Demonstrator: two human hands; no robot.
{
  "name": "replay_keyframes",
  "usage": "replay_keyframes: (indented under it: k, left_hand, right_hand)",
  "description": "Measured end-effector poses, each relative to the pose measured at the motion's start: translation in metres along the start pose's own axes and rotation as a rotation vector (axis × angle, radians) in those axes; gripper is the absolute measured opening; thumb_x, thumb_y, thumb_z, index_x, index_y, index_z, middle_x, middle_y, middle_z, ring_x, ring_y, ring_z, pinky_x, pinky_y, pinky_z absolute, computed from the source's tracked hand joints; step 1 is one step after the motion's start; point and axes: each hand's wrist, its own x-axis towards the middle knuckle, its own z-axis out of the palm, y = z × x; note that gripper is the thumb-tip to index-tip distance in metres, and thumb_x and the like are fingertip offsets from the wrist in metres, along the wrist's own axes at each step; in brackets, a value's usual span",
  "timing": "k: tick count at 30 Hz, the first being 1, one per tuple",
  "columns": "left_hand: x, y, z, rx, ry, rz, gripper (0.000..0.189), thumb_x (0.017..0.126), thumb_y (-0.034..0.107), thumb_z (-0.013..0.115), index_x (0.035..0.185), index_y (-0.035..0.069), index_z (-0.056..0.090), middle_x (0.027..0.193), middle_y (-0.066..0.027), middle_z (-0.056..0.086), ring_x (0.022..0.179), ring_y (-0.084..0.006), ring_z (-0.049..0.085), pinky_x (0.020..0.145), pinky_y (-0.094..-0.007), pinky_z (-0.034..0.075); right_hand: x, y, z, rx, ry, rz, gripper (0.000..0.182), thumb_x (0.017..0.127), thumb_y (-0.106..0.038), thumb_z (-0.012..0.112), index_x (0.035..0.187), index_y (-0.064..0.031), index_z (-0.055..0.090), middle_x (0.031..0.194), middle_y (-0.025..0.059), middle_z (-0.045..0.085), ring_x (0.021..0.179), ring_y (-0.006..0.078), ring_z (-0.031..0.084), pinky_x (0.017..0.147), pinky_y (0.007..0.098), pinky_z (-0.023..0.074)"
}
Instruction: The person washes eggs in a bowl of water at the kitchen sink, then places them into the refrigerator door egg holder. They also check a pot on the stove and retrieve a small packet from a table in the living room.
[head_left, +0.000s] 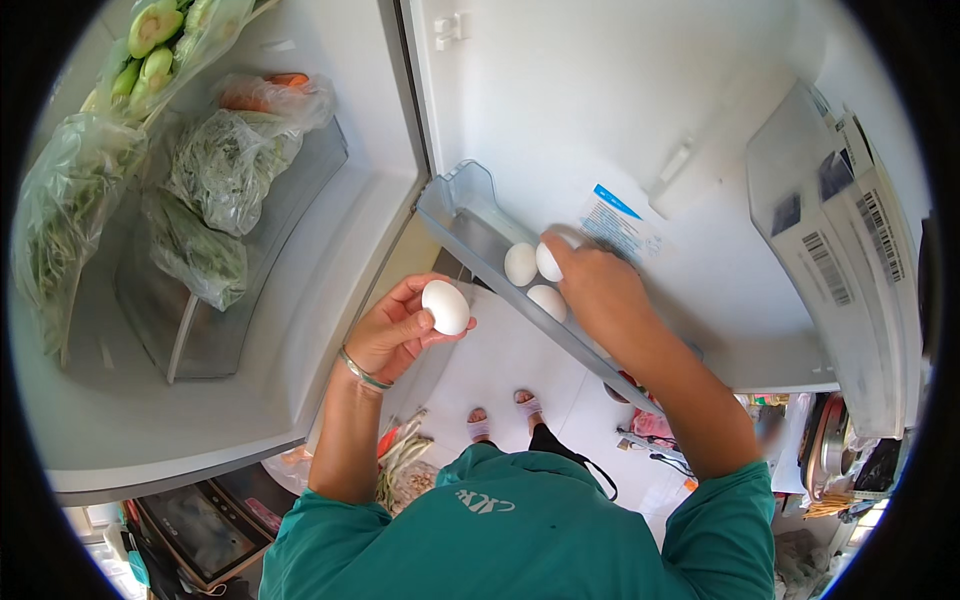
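Note:
A white egg (445, 307) rests in my left hand (401, 324), pinched between thumb and fingers, in front of the open refrigerator. My right hand (596, 281) reaches into the clear door shelf (472, 240), its fingers on another white egg (550, 262). Directly left of that one lies a white egg (520, 264), and one more egg (547, 302) sits nearer the shelf's outer wall. The underside of the right hand's grip and part of the shelf are hidden by the hand and forearm.
At the left, a clear drawer (300, 187) holds bagged leafy greens (199, 247) and a bag of carrots (262, 91). More bagged vegetables (67, 210) stand beside it. Another door bin (817, 247) projects at the right. The fridge's lower edge (187, 472) runs beside my left arm.

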Motion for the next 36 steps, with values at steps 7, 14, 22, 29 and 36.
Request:
replay_keyframes:
  k: [7, 14, 22, 29, 36]
  left_hand:
    - [0.000, -0.007, -0.001, -0.017, 0.017, -0.016, 0.053, 0.080, 0.015, 0.075, 0.125, 0.005, 0.050, 0.112, -0.0132, 0.060, 0.106, -0.0389, 0.061, 0.089, -0.0414, 0.056]
    - [-0.003, -0.017, 0.001, -0.037, 0.034, -0.021, 0.054, 0.079, 0.017, 0.076, 0.125, 0.005, 0.050, 0.111, -0.0124, 0.061, 0.104, -0.0364, 0.062, 0.088, -0.0414, 0.055]
    - [-0.012, -0.022, 0.029, -0.065, -0.051, -0.036, 0.055, 0.083, 0.020, 0.071, 0.129, 0.003, 0.048, 0.109, -0.0118, 0.061, 0.101, -0.0293, 0.063, 0.087, -0.0419, 0.054]
    - [-0.022, -0.027, 0.040, -0.119, -0.116, -0.025, 0.056, 0.086, 0.019, 0.068, 0.132, 0.000, 0.044, 0.113, -0.0135, 0.059, 0.103, -0.0300, 0.063, 0.088, -0.0400, 0.054]
    - [-0.041, -0.044, 0.052, -0.120, -0.119, 0.090, 0.059, 0.086, 0.023, 0.069, 0.135, 0.003, 0.042, 0.121, -0.0167, 0.057, 0.107, -0.0315, 0.061, 0.088, -0.0384, 0.054]
  right_hand:
    - [-0.008, 0.002, -0.009, 0.574, 0.083, 0.102, 0.047, 0.074, -0.005, 0.068, 0.117, -0.0071, 0.049, 0.097, 0.0193, 0.064, 0.086, 0.0306, 0.065, 0.074, 0.0383, 0.0520]
    - [-0.021, -0.003, -0.022, 1.041, 0.068, 0.145, 0.049, 0.071, -0.005, 0.069, 0.116, -0.0070, 0.050, 0.110, 0.0095, 0.060, 0.091, 0.0220, 0.063, 0.078, 0.0349, 0.0530]
    - [-0.034, -0.024, -0.037, 0.798, 0.263, -0.108, 0.049, 0.071, 0.001, 0.069, 0.116, -0.0088, 0.054, 0.104, 0.0098, 0.054, 0.094, 0.0223, 0.059, 0.076, 0.0320, 0.0534]
    - [-0.053, -0.040, -0.039, 0.739, 0.341, -0.160, 0.050, 0.071, 0.002, 0.070, 0.117, -0.0082, 0.054, 0.107, 0.0119, 0.055, 0.093, 0.0252, 0.059, 0.075, 0.0316, 0.0527]
    - [-0.077, -0.045, -0.040, 0.634, 0.365, -0.203, 0.052, 0.070, 0.003, 0.071, 0.118, -0.0079, 0.054, 0.111, 0.0122, 0.059, 0.092, 0.0262, 0.060, 0.074, 0.0327, 0.0523]
